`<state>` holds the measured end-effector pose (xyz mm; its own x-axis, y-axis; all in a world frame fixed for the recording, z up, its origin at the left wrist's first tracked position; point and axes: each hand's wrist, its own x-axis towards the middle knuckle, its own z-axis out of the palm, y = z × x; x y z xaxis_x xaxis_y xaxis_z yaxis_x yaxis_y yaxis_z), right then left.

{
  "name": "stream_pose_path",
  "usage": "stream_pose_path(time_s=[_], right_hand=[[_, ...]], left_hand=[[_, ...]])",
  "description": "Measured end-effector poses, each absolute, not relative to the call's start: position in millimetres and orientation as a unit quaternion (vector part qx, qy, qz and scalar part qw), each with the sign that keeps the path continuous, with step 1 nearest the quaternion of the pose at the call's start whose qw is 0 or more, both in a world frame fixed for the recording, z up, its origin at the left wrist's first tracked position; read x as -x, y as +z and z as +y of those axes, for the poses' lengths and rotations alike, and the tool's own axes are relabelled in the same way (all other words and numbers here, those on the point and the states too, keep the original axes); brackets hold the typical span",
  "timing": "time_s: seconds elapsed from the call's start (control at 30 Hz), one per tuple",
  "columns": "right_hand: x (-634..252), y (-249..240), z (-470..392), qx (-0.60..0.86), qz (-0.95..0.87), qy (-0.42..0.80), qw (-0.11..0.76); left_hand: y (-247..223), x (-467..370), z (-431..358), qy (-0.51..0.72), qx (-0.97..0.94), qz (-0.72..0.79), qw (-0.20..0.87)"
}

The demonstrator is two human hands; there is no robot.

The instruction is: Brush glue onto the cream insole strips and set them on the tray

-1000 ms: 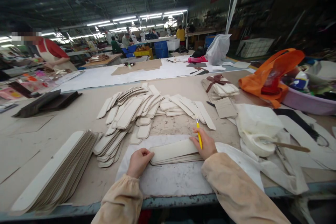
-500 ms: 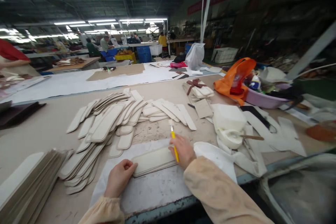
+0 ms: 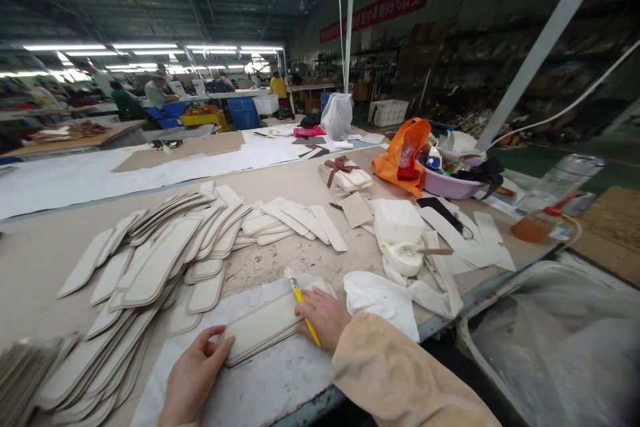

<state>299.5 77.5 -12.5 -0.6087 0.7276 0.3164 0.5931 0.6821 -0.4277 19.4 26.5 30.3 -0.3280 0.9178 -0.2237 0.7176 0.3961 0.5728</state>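
Observation:
A short stack of cream rounded panels lies on a white sheet at the table's front edge. My left hand pinches the stack's left end between thumb and fingers. Over the right end rests my right hand, closed around a yellow brush whose pale bristles point up and away from me. Many similar panels are fanned out behind and to the left. On the right stands a white tub with a brown stick lying across its lower part.
A tied panel bundle, an orange bag and a lilac basin stand farther back. A bottle of amber liquid is at the right. Plastic sheeting fills a frame beside the table. Several people work in the background.
The view has turned to the right, bringing the amber bottle fully into sight. My right hand, with the brush, has moved onto the far right part of the panel stack.

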Motion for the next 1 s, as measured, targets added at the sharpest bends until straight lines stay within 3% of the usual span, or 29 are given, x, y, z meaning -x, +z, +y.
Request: stream_pose_path(time_s=[0.17, 0.57, 0.87, 1.0], right_hand=[[-329, -12, 97, 0.435, -0.846, 0.116, 0.285], [-331, -9, 104, 0.452, -0.721, 0.286, 0.442], [-340, -3, 100, 0.444, -0.793, 0.249, 0.335], [-339, -5, 102, 0.448, -0.781, 0.269, 0.342]], left_hand=[[26, -18, 25, 0.173, -0.522, 0.794, 0.26], [22, -17, 24, 0.156, -0.525, 0.798, 0.25], [14, -13, 25, 0.17, -0.533, 0.79, 0.25], [13, -13, 25, 0.173, -0.534, 0.789, 0.248]])
